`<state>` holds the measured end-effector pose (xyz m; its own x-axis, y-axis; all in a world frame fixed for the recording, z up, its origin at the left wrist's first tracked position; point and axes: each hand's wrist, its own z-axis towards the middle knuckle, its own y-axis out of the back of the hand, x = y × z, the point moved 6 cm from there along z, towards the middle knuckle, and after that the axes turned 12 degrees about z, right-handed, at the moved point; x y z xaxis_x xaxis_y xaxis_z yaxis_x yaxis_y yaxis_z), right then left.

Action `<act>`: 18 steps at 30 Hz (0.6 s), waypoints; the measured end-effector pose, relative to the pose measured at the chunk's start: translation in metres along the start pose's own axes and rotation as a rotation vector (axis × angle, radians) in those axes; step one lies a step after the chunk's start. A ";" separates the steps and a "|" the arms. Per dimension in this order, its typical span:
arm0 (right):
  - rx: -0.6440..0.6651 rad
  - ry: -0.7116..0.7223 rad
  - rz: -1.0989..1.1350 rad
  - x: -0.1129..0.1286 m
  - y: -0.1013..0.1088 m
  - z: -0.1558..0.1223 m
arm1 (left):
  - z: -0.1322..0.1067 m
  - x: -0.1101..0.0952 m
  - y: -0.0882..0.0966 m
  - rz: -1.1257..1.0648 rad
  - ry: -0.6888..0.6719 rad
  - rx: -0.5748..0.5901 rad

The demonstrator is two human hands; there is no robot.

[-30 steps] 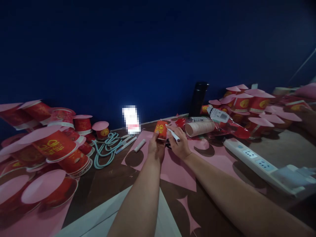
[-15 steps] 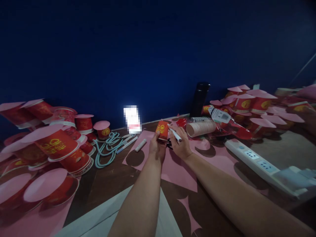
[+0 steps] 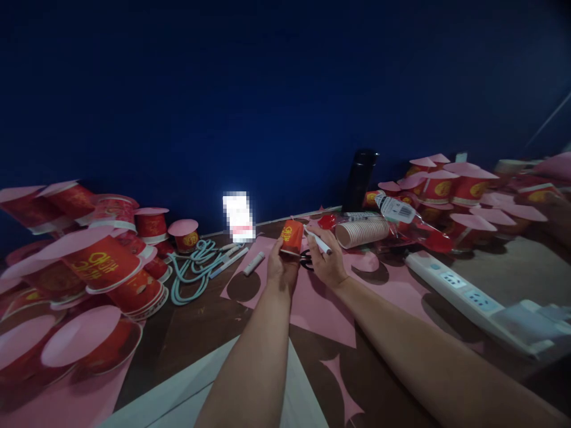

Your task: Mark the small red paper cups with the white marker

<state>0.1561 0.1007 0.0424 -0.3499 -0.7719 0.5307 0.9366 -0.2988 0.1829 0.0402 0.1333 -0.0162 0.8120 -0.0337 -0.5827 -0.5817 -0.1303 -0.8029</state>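
Note:
My left hand [image 3: 282, 266] is wrapped round a red paper cup [image 3: 291, 236] with yellow lettering, upside down with its rim low. In my right hand [image 3: 329, 261] is a white marker pen [image 3: 322, 242], its dark end pointing down to the right and its other end toward the cup. A small gap separates pen and cup. Black scissor handles [image 3: 306, 260] show between the hands, on a pink sheet [image 3: 321, 315] with round cut-outs. A white cylinder, perhaps a pen cap or glue stick [image 3: 254, 263], lies left of my left hand.
Red cups topped with pink discs are piled left [image 3: 104, 255] and right [image 3: 446, 184]. Nested paper cups [image 3: 363, 232], a black bottle [image 3: 360, 178] and a power strip [image 3: 455, 291] lie to the right. A pale blue cable [image 3: 182, 285] and lit phone [image 3: 239, 215] are left.
The cup has turned in my left hand, moving its lettering, and sits slightly lower. My right hand has drawn the pen a little away to the right.

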 end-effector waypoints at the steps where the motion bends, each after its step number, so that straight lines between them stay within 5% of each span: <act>1: 0.005 0.001 -0.001 0.000 0.000 0.000 | 0.000 -0.001 0.000 0.001 -0.006 0.002; 18: 0.055 -0.010 -0.021 0.004 -0.003 -0.001 | -0.003 -0.002 -0.002 0.000 -0.024 0.020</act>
<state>0.1514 0.0981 0.0431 -0.3700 -0.7600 0.5343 0.9285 -0.2835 0.2397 0.0399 0.1308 -0.0130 0.8106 -0.0099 -0.5856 -0.5829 -0.1103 -0.8050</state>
